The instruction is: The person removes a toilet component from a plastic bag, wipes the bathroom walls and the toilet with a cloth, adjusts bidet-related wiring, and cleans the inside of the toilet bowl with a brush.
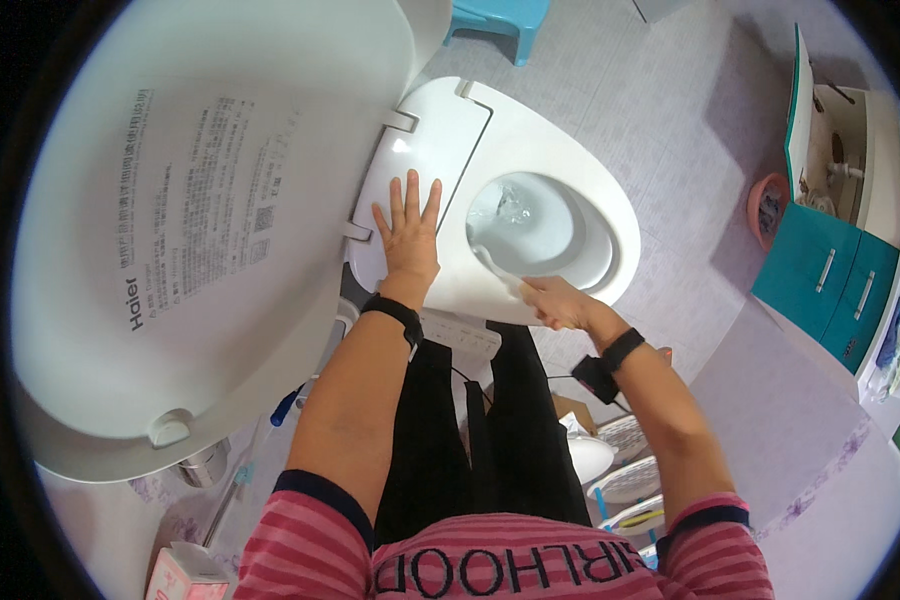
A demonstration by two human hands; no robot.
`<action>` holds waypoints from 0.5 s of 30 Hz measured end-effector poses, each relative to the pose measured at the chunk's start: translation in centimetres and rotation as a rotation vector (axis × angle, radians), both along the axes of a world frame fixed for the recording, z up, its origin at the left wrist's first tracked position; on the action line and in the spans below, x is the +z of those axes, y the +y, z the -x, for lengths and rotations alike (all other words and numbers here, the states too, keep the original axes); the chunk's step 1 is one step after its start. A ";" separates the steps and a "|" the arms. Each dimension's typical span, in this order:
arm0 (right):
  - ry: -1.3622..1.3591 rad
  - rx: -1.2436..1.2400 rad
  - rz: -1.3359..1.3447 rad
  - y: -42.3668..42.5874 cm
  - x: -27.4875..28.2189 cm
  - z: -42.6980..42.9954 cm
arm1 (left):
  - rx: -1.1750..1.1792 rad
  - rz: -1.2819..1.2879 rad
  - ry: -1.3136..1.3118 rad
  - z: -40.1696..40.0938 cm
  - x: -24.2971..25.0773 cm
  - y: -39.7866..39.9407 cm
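My left hand (411,236) lies flat with fingers spread on the white rear housing of a toilet (442,120). In my right hand (562,302) is the handle of a white brush (500,274), held at the near rim of the toilet bowl (596,251). Its far end reaches over the bowl's inner edge, and my fingers hide part of the handle. Water is stirring at the bottom of the bowl. The raised toilet lid (217,360), which bears printed writing, stands to the left of my hands.
A control panel (461,334) juts from the toilet's near side, by my legs. Beyond the toilet stands a blue plastic stool (500,19). At the right are a teal cabinet (810,262) with its door open and a pink bucket (765,210). A rack (626,480) is beside my legs.
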State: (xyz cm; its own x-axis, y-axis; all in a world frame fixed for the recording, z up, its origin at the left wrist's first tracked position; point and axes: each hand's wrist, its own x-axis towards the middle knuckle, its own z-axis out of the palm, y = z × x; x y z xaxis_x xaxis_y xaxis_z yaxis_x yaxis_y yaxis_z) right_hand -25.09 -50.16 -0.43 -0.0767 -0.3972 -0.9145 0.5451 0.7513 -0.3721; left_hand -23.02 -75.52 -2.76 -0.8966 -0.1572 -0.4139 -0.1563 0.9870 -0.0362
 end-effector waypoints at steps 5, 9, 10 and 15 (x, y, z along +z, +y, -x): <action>0.561 0.871 -0.298 5.7 0.2 6.2 | 0.001 -0.042 0.027 -0.2 -0.2 0.2; 0.947 1.009 -0.408 3.8 1.4 6.4 | 0.018 -0.026 0.011 0.0 0.2 0.3; 1.063 0.904 -0.410 4.2 -0.1 4.5 | 0.002 -0.053 0.016 0.3 0.3 0.5; 0.308 0.289 -0.198 2.2 0.0 -1.7 | 0.041 -0.225 -0.013 1.1 5.2 -0.4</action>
State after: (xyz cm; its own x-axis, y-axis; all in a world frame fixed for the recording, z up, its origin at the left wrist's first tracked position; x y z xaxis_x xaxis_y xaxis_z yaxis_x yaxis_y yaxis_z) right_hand -23.40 -47.99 -0.42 -0.2682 -0.2626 -0.9269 0.1896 0.9289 -0.3181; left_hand -24.08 -75.91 2.40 -0.8858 -0.0962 -0.4540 -0.1977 0.9633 0.1817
